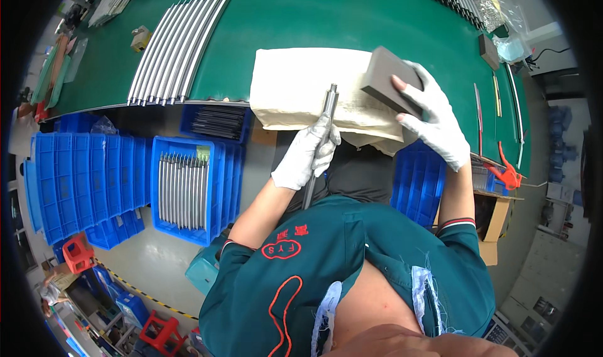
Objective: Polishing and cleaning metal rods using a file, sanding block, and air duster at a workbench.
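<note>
My left hand (309,151), in a white glove with bare fingertips hard to see, is closed around a long metal rod (331,99) with a narrower stepped end. The rod points away from me and its end lies over a cream cloth (295,74) on the table's near edge. My right hand (440,115), also gloved, with thumb and a fingertip bare, grips a dark grey-brown rectangular block (389,80). This block is tilted above the cloth's right side, apart from the rod.
A row of metal rods (179,49) lies on the green table (251,17) at left. Below stands a blue crate (213,162) filled with rods, beside stacked blue crates (81,175). A red-handled tool (507,173) hangs at the right edge; a smaller brown block (488,51) lies far right.
</note>
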A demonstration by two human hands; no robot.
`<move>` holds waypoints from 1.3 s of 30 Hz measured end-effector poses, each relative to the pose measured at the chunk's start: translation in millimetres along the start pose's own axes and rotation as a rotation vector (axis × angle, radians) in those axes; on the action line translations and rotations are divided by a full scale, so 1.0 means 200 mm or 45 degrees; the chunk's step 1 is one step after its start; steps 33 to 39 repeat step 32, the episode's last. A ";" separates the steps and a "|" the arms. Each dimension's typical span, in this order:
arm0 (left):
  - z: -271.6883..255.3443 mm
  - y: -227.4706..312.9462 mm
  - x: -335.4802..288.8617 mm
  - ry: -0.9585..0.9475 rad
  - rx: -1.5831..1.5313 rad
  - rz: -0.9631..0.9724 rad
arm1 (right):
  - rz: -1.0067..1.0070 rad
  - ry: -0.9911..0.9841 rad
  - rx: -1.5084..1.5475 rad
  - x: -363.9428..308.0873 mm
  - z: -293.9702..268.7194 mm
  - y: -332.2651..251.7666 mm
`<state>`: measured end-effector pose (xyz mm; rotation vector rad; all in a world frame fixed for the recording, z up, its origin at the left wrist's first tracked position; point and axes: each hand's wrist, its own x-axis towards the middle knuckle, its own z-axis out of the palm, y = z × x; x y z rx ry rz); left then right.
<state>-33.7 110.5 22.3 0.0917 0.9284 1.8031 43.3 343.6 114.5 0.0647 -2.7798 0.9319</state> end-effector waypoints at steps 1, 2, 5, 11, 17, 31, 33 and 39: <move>-0.01 0.00 0.00 -0.020 -0.002 -0.007 | -0.011 0.010 0.003 0.05 0.03 -0.02; -0.01 0.00 0.01 -0.044 -0.005 -0.041 | -0.117 -0.017 -0.108 0.09 0.04 -0.05; -0.03 -0.01 0.01 -0.090 -0.050 -0.066 | -0.256 -0.094 -0.269 0.22 0.14 -0.12; -0.04 0.00 0.01 -0.075 -0.145 -0.141 | -0.333 -0.205 -0.235 0.29 0.12 -0.11; -0.05 -0.02 0.01 -0.122 -0.194 -0.057 | -0.341 -0.073 -0.400 0.26 0.21 -0.11; -0.07 -0.06 0.01 -0.048 -0.220 -0.003 | -0.369 -0.004 -0.612 0.18 0.10 -0.11; -0.06 -0.07 0.01 0.014 -0.165 -0.016 | -0.378 0.027 -0.596 0.19 0.10 -0.13; -0.06 -0.07 0.01 0.014 -0.165 -0.016 | -0.378 0.027 -0.596 0.19 0.10 -0.13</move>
